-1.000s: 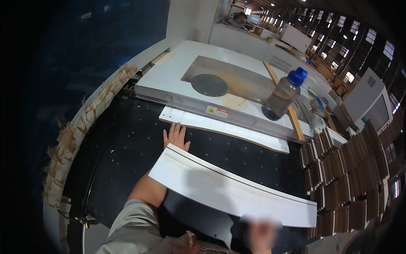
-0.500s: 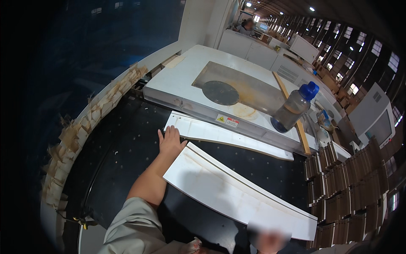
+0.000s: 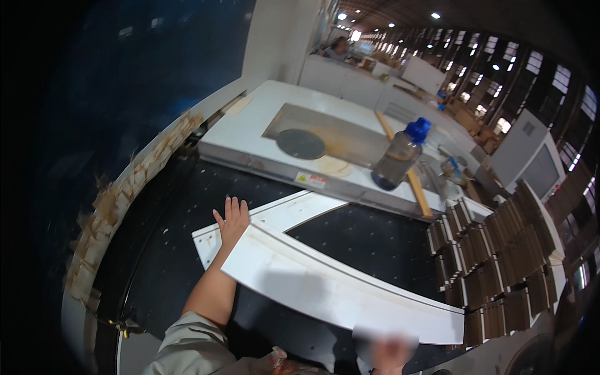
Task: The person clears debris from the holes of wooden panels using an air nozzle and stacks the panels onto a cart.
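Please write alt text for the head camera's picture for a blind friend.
A person's open left hand lies across a slanting white panel on a black table; the right hand, blurred, is at the near edge of a curved white panel. A blue-capped bottle stands beyond, with stacked boards at right.

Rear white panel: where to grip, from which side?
Likely its left end, coming from the left: the rear white panel is flat and thin, suiting a pinch across the edge, and that end lies over the black table, while the rest runs toward the machine cover.
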`<state>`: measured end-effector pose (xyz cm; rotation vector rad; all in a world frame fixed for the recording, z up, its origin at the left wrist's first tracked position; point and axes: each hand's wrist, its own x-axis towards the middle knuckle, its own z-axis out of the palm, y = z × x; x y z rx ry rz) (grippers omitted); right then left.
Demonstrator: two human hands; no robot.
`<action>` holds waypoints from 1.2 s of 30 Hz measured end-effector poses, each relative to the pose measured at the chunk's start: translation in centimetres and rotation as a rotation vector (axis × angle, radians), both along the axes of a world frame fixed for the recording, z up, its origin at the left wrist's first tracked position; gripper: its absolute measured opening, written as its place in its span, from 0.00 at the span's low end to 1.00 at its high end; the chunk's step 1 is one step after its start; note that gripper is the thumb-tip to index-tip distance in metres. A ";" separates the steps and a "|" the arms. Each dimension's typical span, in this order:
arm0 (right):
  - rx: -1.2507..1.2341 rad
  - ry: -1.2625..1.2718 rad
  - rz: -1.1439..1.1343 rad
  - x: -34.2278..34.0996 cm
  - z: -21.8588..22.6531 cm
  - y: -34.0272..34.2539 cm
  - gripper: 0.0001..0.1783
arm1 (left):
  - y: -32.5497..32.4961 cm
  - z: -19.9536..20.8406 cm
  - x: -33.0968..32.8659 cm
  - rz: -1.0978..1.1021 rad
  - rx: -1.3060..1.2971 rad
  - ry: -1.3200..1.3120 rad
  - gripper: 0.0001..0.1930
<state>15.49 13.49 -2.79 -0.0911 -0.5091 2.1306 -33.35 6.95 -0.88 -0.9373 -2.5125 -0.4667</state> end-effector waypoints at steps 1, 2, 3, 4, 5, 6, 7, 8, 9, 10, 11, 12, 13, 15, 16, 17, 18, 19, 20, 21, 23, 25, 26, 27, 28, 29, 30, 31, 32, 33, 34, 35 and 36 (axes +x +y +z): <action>-0.170 -0.128 -0.144 -2.6 4.8 -1.9 0.10 | 1.3 -0.4 -0.7 0.022 0.006 -0.091 0.29; -0.344 -0.247 -0.300 -3.8 7.5 -2.9 0.21 | 2.7 -0.9 -1.3 0.028 0.012 -0.183 0.32; -0.324 -0.232 -0.296 -3.6 7.8 -3.0 0.22 | 3.7 -2.7 -2.5 0.051 -0.026 -0.314 0.36; -0.311 -0.211 -0.330 -3.5 8.0 -2.9 0.22 | 4.5 -4.0 -2.4 0.052 -0.101 -0.335 0.35; -0.304 -0.211 -0.326 -3.7 8.2 -2.9 0.21 | 4.7 -5.2 -2.3 -0.005 -0.061 -0.264 0.33; -0.302 -0.215 -0.309 -3.9 8.4 -2.9 0.20 | 4.4 -6.3 -2.7 -0.020 -0.052 -0.254 0.33; -0.300 -0.206 -0.338 -3.9 8.0 -2.7 0.20 | 4.8 -7.5 -2.8 -0.039 -0.063 -0.201 0.32; -0.181 -0.325 -0.331 -4.6 7.1 -1.8 0.20 | 4.0 -8.1 -3.0 -0.028 -0.076 -0.147 0.31; -0.065 -0.448 -0.335 -5.3 6.5 -1.0 0.20 | 3.5 -8.1 -2.1 -0.038 -0.079 -0.143 0.31; -0.026 -0.478 -0.311 -6.1 5.9 -0.5 0.23 | 2.7 -8.2 -1.3 -0.100 -0.032 -0.163 0.31; 0.012 -0.509 -0.295 -6.9 5.8 -0.1 0.25 | 1.9 -7.5 -0.3 -0.166 0.018 -0.182 0.31; -0.049 -0.449 -0.248 -8.8 7.2 0.1 0.27 | 1.1 -6.5 1.1 -0.234 0.070 -0.202 0.31; -0.109 -0.398 -0.223 -10.4 8.9 0.3 0.29 | 0.7 -5.7 2.8 -0.319 0.126 -0.232 0.31; -0.180 -0.371 -0.128 -14.2 11.2 0.4 0.26 | -3.0 -3.7 5.8 -0.380 0.059 -0.208 0.30; -0.170 -0.402 -0.098 -15.9 11.1 0.7 0.25 | -5.2 -2.5 7.7 -0.381 -0.059 -0.163 0.30; -0.181 -0.422 -0.035 -17.5 10.6 1.1 0.22 | -7.2 -1.0 9.7 -0.369 -0.120 -0.265 0.29; -0.193 -0.441 0.031 -19.2 9.9 1.5 0.19 | -8.9 0.0 11.5 -0.352 -0.181 -0.367 0.28; -0.196 -0.466 0.034 -21.0 9.2 1.6 0.17 | -10.2 -0.5 12.8 -0.405 -0.136 -0.313 0.29; -0.205 -0.487 0.045 -22.6 8.4 1.6 0.15 | -11.4 -0.9 13.9 -0.451 -0.098 -0.254 0.30; -0.177 -0.458 0.013 -24.2 8.2 1.3 0.15 | -12.2 -0.4 14.9 -0.484 -0.090 -0.248 0.29; -0.176 -0.444 0.061 -26.7 5.6 1.8 0.19 | -13.0 0.1 15.7 -0.524 -0.098 -0.261 0.28; -0.180 -0.422 0.080 -29.1 3.5 2.0 0.21 | -13.1 0.5 15.7 -0.534 -0.099 -0.241 0.27; -0.186 -0.445 0.095 -30.0 2.9 2.0 0.21 | -13.2 0.5 15.7 -0.531 -0.112 -0.244 0.27; -0.189 -0.469 0.103 -30.7 2.7 2.0 0.21 | -13.1 0.4 15.7 -0.534 -0.120 -0.249 0.27; -0.187 -0.465 0.094 -31.4 2.4 2.1 0.21 | -13.0 0.4 15.7 -0.542 -0.118 -0.244 0.27; -0.249 -0.468 0.081 -32.0 2.2 1.9 0.18 | -13.1 0.4 15.7 -0.537 -0.122 -0.261 0.27; -0.308 -0.469 0.054 -32.2 1.8 2.4 0.15 | -12.8 0.5 15.9 -0.545 -0.121 -0.277 0.28; -0.256 -0.493 0.147 -31.8 0.7 3.3 0.14 | -12.5 0.5 16.0 -0.569 -0.118 -0.271 0.28; -0.264 -0.576 0.337 -31.5 1.2 3.0 0.13 | -12.8 0.3 15.9 -0.561 -0.117 -0.287 0.28; -0.169 -0.613 0.497 -30.9 1.6 2.8 0.13 | -12.9 0.2 15.8 -0.557 -0.116 -0.303 0.28; -0.072 -0.647 0.655 -29.9 2.0 2.6 0.14 | -12.8 0.2 15.7 -0.566 -0.117 -0.300 0.28; 0.157 -0.710 0.688 -28.8 3.8 0.8 0.15 | -13.2 0.1 15.5 -0.532 -0.116 -0.306 0.27; 0.292 -0.660 0.712 -26.9 4.4 0.0 0.16 | -13.0 0.2 15.7 -0.520 -0.108 -0.308 0.27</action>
